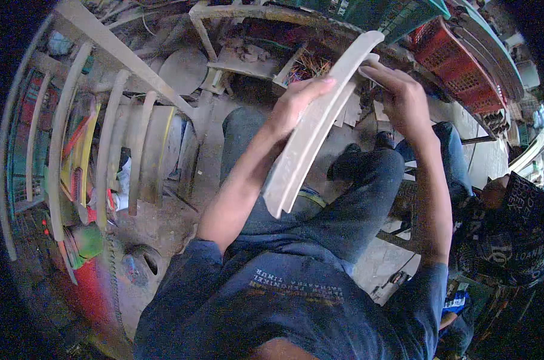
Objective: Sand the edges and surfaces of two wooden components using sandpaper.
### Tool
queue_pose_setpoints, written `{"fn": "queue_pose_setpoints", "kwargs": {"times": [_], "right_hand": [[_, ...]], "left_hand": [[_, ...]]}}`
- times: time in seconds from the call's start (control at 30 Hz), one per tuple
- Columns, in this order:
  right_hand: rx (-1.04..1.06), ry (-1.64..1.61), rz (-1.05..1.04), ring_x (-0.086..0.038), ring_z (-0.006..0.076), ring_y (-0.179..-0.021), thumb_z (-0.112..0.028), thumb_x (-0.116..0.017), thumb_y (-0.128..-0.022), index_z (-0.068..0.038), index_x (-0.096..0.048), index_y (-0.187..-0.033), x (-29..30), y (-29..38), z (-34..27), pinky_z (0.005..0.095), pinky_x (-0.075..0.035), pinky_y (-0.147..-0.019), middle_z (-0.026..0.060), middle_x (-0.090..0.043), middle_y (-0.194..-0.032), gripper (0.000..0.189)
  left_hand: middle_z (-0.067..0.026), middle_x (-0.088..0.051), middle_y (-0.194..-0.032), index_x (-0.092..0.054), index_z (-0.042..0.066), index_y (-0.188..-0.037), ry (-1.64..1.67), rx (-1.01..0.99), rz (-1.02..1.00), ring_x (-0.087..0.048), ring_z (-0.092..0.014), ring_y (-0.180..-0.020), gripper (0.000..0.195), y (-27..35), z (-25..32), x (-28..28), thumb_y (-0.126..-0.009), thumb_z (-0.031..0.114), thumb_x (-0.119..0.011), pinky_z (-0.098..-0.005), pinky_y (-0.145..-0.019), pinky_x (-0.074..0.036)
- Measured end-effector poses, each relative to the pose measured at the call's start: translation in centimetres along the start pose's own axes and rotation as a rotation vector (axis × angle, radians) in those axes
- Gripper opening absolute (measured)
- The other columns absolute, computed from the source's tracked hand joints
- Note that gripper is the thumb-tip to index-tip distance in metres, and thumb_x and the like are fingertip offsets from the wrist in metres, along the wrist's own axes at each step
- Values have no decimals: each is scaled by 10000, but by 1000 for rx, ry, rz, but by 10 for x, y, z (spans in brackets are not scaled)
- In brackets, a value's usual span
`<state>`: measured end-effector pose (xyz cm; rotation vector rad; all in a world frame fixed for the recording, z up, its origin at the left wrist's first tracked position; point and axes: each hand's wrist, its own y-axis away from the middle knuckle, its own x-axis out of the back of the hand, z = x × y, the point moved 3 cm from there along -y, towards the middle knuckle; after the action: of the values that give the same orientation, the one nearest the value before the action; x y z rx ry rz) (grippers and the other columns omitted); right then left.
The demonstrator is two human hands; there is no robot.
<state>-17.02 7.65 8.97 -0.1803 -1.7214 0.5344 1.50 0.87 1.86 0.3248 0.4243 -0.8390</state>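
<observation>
A long, pale, slightly curved strip with a lengthwise groove (pixel 317 130), its material unclear, slants above my lap. My left hand (pixel 301 101) is closed around its far edge side, with the thumb on the upper face. My right hand (pixel 400 92) is raised beside the strip's far end, its fingers near a small pale piece (pixel 371 57); whether the fingers grip that piece or the strip cannot be made out. Below the strip are my dark trousers and part of a round object with a yellow rim (pixel 315 198).
A wooden slatted frame (pixel 105 148) stands at left. Ahead, a wooden box (pixel 292 67) holds many thin coloured pieces. A red plastic crate (pixel 461 67) is at upper right. Another person (pixel 501 234) sits close on the right. A red container (pixel 89 288) is at lower left.
</observation>
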Motion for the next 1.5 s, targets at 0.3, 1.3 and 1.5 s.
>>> {"fn": "queue_pose_setpoints", "kwargs": {"times": [0.3, 1.3, 1.5], "right_hand": [[412, -640, -475, -531, 173, -671, -194, -614, -692, -144, -691, -1137, -6, 103, -164, 288, -512, -564, -27, -686, -1116, 454], [-32, 144, 109, -643, 269, -830, 57, -590, -641, -183, -654, -1203, 14, 11, -12, 385, -548, -752, 91, -654, -1192, 614], [102, -227, -173, -605, 271, -676, -85, -614, -657, -151, -687, -1120, -32, 79, -116, 395, -512, -607, 96, -604, -729, 473]], "left_hand": [[-28, -667, -829, -655, 44, -1072, 157, 33, 122, -621, -96, -661, 409, -11, -1, 23, -933, 412, -543, -231, -576, -498], [14, -605, -851, -607, 38, -1211, -224, -116, -88, -528, -45, -718, 422, 25, 24, -18, -959, 356, -491, -196, -609, -398], [-59, -652, -835, -622, 22, -1144, -190, -268, 51, -621, -137, -668, 560, -41, 3, 22, -874, 511, -581, -267, -556, -508]]}}
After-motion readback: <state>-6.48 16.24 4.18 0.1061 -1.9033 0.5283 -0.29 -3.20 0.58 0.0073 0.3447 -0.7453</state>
